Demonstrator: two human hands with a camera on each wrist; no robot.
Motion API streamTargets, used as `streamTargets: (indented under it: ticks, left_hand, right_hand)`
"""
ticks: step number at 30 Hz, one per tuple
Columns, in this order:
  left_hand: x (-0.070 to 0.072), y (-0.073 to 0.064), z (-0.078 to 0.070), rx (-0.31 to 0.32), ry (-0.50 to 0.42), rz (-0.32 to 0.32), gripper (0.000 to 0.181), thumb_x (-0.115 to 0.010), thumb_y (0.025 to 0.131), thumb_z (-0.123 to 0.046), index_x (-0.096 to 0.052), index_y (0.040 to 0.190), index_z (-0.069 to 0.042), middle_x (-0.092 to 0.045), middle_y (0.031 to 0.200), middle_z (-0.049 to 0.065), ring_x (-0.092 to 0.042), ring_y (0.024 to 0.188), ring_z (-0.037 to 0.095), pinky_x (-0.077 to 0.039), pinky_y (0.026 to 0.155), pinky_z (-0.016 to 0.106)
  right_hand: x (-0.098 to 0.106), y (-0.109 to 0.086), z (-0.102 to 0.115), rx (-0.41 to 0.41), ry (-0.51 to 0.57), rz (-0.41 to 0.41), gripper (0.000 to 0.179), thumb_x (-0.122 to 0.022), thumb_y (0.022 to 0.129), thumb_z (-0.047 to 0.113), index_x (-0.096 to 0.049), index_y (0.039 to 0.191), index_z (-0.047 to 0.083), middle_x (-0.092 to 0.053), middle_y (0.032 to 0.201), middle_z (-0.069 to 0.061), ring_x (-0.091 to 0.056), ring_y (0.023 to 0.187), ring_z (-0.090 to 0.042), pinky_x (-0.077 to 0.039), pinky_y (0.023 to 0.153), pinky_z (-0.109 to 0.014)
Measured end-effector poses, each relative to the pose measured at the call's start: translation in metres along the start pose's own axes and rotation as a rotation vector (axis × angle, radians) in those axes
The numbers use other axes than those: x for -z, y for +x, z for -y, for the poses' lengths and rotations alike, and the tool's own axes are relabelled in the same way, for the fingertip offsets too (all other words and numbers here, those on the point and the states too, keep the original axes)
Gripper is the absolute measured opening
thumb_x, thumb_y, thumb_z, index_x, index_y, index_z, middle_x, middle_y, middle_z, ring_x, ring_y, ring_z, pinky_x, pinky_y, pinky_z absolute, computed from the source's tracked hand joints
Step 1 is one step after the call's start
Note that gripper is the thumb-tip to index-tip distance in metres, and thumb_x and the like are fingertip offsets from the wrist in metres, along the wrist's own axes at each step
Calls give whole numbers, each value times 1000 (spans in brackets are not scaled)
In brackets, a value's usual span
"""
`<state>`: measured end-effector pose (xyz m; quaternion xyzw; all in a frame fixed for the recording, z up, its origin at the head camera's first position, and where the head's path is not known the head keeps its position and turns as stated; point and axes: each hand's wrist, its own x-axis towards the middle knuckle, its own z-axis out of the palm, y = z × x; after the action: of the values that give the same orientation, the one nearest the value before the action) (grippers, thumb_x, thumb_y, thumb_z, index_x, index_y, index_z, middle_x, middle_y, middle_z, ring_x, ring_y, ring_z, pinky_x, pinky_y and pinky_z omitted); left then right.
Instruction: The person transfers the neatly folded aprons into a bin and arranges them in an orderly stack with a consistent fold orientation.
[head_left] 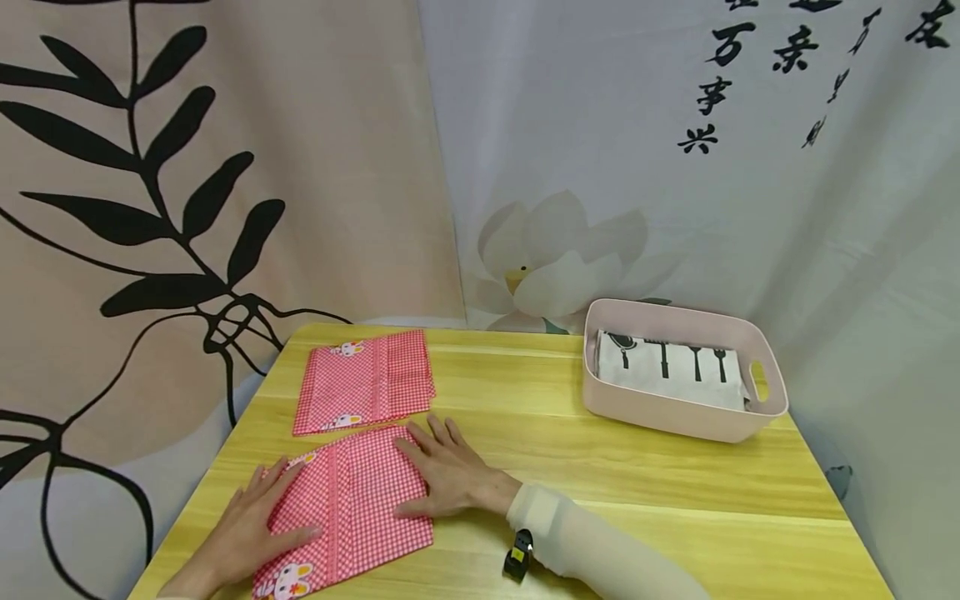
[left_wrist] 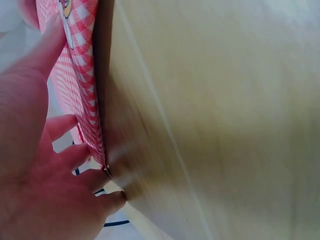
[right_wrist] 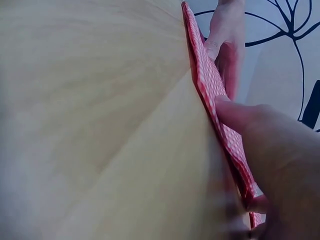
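A folded red-and-white gingham cloth (head_left: 352, 500) with a rabbit print lies flat at the near left of the table. My left hand (head_left: 251, 529) rests on its left edge, fingers spread and thumb reaching inward over the checks. On the opposite edge, my right hand (head_left: 447, 473) touches the fabric with its fingers extended. In the left wrist view the left hand (left_wrist: 55, 150) lies along the cloth's side, thumb on top. The right wrist view shows the right thumb (right_wrist: 235, 112) on the cloth's upper face. Just beyond it lies a second folded gingham cloth (head_left: 367, 379), also with rabbits.
A pale pink basket (head_left: 667, 417) stands at the table's back right, holding a folded white cloth (head_left: 675, 371) printed with dark utensils. Curtains (head_left: 337, 167) hang behind the yellow wooden table (head_left: 675, 517). A small black device (head_left: 518, 556) is by the right wrist.
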<state>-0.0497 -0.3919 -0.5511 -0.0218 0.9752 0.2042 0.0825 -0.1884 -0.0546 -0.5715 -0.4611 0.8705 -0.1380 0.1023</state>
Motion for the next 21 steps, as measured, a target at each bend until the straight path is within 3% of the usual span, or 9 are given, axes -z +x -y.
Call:
streamTargets:
  ticks: [9, 14, 17, 21]
  left_hand:
    - [2, -1, -6, 38, 47, 12, 119, -83, 91, -73, -36, 174, -3, -30, 178, 39, -30, 158, 74, -47, 100, 94]
    - [4, -1, -9, 41, 38, 21, 117, -81, 93, -73, -35, 174, -2, -31, 175, 45, -50, 147, 73, -56, 96, 87]
    - [3, -2, -13, 15, 37, -15, 115, -83, 93, -71, -38, 172, 0, -39, 169, 47, -59, 138, 71, -58, 95, 84]
    - [1, -3, -17, -31, 24, -91, 113, -90, 89, -64, -44, 169, 0, -55, 161, 39, -65, 136, 63, -61, 98, 79]
  right_hand:
    - [4, -2, 5, 51, 41, -13, 107, -70, 103, 70, -16, 183, 24, -27, 189, -11, -20, 176, -49, -18, 144, -68]
    - [5, -3, 11, 85, 113, -12, 110, -77, 104, 57, -9, 184, 25, -31, 187, -7, -25, 174, -49, -18, 143, -69]
    - [6, -2, 15, 103, 151, -16, 112, -80, 104, 48, -4, 184, 27, -31, 187, -4, -30, 174, -45, -20, 143, -67]
    - [6, -1, 17, 138, 165, -33, 112, -82, 104, 38, -5, 184, 28, -36, 186, -3, -41, 170, -36, -26, 143, -63]
